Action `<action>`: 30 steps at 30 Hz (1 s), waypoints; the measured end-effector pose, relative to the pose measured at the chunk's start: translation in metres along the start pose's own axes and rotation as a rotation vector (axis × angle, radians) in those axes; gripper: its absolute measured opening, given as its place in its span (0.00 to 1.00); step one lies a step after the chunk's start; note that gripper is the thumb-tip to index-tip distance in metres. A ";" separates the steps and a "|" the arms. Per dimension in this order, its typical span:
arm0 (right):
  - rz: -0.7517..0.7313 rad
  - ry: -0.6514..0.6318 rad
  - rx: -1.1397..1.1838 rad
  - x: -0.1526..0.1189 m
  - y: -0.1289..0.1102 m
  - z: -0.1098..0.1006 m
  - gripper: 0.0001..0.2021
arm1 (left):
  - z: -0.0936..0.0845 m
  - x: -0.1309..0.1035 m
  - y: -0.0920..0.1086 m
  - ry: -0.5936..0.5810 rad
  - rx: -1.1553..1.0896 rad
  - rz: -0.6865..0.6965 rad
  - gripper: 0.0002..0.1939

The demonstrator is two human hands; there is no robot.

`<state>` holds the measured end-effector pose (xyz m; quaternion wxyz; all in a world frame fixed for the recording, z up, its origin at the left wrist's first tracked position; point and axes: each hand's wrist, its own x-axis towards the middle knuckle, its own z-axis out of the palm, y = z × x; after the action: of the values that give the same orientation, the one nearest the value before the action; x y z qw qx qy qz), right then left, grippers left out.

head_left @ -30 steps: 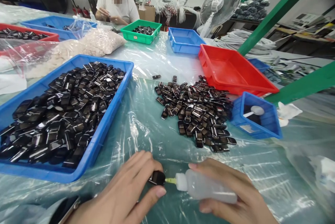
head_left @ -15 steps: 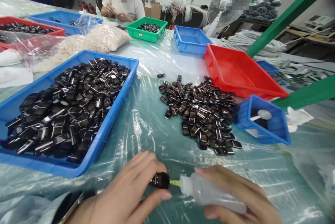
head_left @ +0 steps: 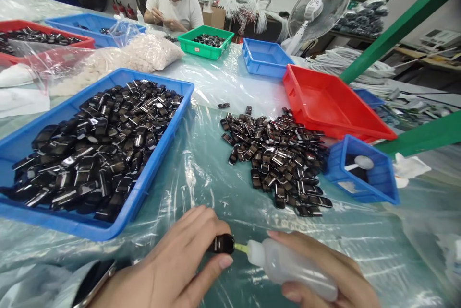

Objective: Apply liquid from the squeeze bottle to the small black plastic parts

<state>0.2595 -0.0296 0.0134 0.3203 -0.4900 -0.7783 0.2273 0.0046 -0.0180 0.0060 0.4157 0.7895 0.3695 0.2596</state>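
My left hand [head_left: 187, 255] pinches a small glossy black plastic casing [head_left: 222, 244] between thumb and fingers. In my right hand [head_left: 324, 269] lies a translucent white squeeze bottle [head_left: 291, 262], tipped on its side. Its thin yellowish nozzle [head_left: 241, 247] points left and meets the right end of the casing; whether the tip goes inside I cannot tell. Beyond my hands, a loose pile of similar black casings [head_left: 273, 149] is spread on the plastic-covered table [head_left: 201, 173].
A large blue tray [head_left: 158, 164] full of black casings stands at left. To the right are a red tray [head_left: 334, 101] and a small blue bin [head_left: 363, 178] holding a white scoop. Farther back sit a green tray [head_left: 187, 46], another blue tray [head_left: 266, 61] and a person [head_left: 176, 5].
The view has shifted slightly. Both hands keep their grips, and the nozzle stays at the casing's end. The person across the table has hands raised in both frames.
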 end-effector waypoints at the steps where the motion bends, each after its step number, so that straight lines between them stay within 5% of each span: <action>1: 0.031 0.012 0.013 0.002 0.001 0.000 0.20 | 0.000 0.000 -0.001 0.014 -0.014 -0.004 0.05; 9: 0.345 0.102 0.286 0.019 0.012 0.009 0.16 | -0.002 0.004 -0.003 0.276 -0.008 -0.203 0.12; 15: 0.211 0.125 0.301 0.033 0.011 0.042 0.12 | 0.005 -0.002 0.003 0.281 -0.071 -0.363 0.14; 18: 0.145 0.256 0.196 0.026 0.010 0.043 0.17 | 0.006 -0.005 0.004 0.309 -0.069 -0.412 0.14; 21: -0.018 0.380 0.072 0.013 0.004 0.040 0.09 | 0.005 -0.004 0.004 0.317 -0.064 -0.352 0.14; 24: -0.130 0.217 -0.058 0.010 -0.007 0.049 0.10 | 0.004 -0.001 0.002 0.312 -0.079 -0.217 0.13; 30: -0.066 0.015 -0.237 0.030 -0.015 0.083 0.15 | 0.005 0.000 -0.004 0.272 -0.045 -0.056 0.13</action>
<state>0.1810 -0.0119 -0.0257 0.2732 -0.5003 -0.8129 0.1194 0.0072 -0.0187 0.0001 0.3866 0.7269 0.4382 0.3608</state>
